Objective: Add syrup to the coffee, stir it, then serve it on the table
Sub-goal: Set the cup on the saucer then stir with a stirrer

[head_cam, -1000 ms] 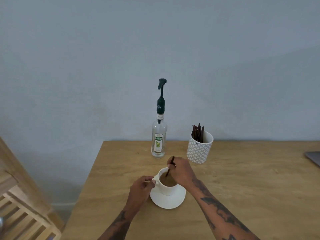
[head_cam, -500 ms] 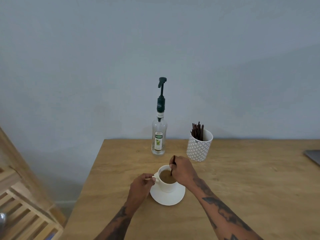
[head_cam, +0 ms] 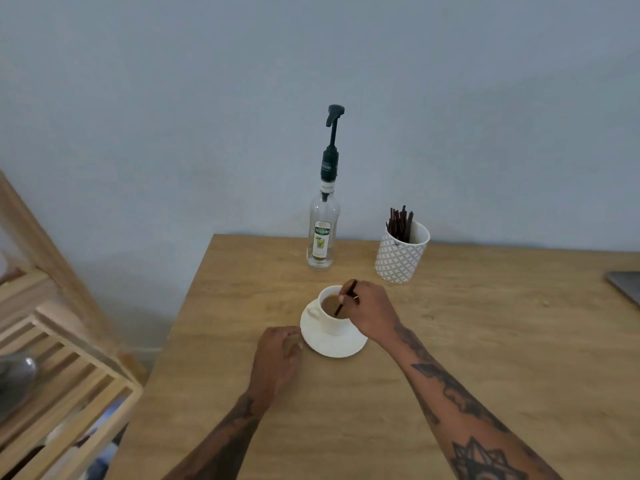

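A white cup (head_cam: 331, 323) of brown coffee stands on a white saucer (head_cam: 329, 344) on the wooden table (head_cam: 485, 341). My right hand (head_cam: 372, 311) pinches a dark stir stick (head_cam: 344, 299) whose lower end dips into the coffee. My left hand (head_cam: 277, 358) rests on the table just left of the saucer, fingers curled, holding nothing, apart from the cup's handle. A clear syrup bottle (head_cam: 322, 233) with a dark pump stands behind the cup near the wall.
A patterned white holder (head_cam: 401, 254) with several dark stir sticks stands at the back, right of the bottle. A grey flat object (head_cam: 627, 285) lies at the table's right edge. A slatted wooden rack (head_cam: 59, 368) stands to the left of the table.
My left hand has let go of the cup's handle and drawn back to the table beside the saucer. The stir stick has shifted in the coffee with my right hand.
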